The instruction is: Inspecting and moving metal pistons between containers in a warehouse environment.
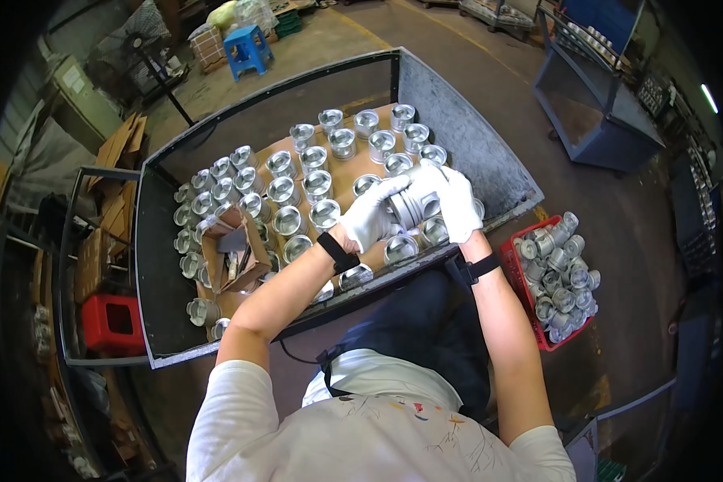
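Note:
Both my hands wear white gloves and hold one silvery engine piston (408, 209) tilted above the near right part of a metal cart (467, 108). My left hand (371, 214) grips the ringed side of the piston. My right hand (456, 202) is closed round its upper right side, and its fingertips are partly hidden. Under and around my hands, rows of similar pistons (316, 185) stand on brown cardboard (344, 191) inside the cart. I cannot make out any small tool between my fingers.
An open cardboard box (255, 271) with small items sits among the pistons at left. To the right, a red crate (515, 269) on the floor is heaped with pistons. Another grey cart (594, 132) stands at far right, a blue stool (247, 52) at far left.

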Demonstrator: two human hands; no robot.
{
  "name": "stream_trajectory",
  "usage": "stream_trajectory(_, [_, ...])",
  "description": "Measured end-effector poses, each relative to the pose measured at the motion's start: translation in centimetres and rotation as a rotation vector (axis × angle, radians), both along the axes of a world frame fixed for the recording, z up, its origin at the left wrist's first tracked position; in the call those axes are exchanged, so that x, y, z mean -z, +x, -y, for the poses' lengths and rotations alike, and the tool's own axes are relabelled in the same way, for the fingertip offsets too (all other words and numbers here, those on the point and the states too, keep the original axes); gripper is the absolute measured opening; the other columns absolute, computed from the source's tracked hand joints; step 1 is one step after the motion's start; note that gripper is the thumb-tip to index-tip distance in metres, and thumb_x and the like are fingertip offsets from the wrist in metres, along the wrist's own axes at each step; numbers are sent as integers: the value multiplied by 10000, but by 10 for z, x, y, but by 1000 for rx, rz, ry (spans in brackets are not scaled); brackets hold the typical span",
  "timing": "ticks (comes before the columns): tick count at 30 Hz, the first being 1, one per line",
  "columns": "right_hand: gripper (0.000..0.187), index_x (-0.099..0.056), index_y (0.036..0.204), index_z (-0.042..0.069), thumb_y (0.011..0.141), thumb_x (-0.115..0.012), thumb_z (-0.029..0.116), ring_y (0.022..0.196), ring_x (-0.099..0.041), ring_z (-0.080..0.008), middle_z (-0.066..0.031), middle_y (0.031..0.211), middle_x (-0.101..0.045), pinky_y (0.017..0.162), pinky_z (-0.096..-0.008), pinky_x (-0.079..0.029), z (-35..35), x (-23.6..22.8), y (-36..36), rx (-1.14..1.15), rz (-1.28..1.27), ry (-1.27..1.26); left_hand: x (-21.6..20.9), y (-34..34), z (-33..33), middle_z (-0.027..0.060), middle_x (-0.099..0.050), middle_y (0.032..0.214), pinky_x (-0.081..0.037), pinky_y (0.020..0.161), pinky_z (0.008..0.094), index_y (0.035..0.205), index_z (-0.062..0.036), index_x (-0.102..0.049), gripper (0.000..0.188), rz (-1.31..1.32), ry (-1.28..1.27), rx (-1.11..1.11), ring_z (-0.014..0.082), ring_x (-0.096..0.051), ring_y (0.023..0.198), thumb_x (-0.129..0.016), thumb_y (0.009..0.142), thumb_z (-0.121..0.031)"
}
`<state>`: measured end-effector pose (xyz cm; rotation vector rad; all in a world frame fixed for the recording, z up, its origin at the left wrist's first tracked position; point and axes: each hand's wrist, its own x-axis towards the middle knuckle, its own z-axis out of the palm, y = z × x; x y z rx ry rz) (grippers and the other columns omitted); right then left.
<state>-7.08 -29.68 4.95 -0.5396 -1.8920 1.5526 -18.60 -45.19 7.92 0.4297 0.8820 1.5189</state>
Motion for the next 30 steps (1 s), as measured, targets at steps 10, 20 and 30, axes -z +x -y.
stream_trajectory(10, [249, -696, 948, 18, 908, -634, 255, 778, -594, -245, -122, 821, -643, 728, -377, -472, 26, -46, 34, -43, 281, 493, 5, -21, 7, 146, -595, 1311, -599, 693, 499, 1384, -91, -466, 558, 371, 123, 104, 328, -636, 1101, -383, 1003, -490])
stream_trajectory(20, [290, -714, 949, -3, 943, -609, 268, 698, -575, -165, -77, 753, -634, 627, -335, -452, 29, -45, 14, -65, 152, 473, 19, -27, 8, 124, -592, 1288, -568, 780, 572, 1344, -102, -495, 548, 275, 50, 91, 324, -632, 1098, -512, 959, -492])
stream_trajectory(30, [353, -722, 945, 13, 953, -628, 353, 643, -531, -77, -6, 752, -650, 589, -261, -430, 21, -38, -3, -8, 136, -170, 3, -17, 12, 76, -653, 1176, -586, 643, 384, 1316, -111, -535, 521, 25, -83, 30, 228, -678, 1001, -589, 930, -456])
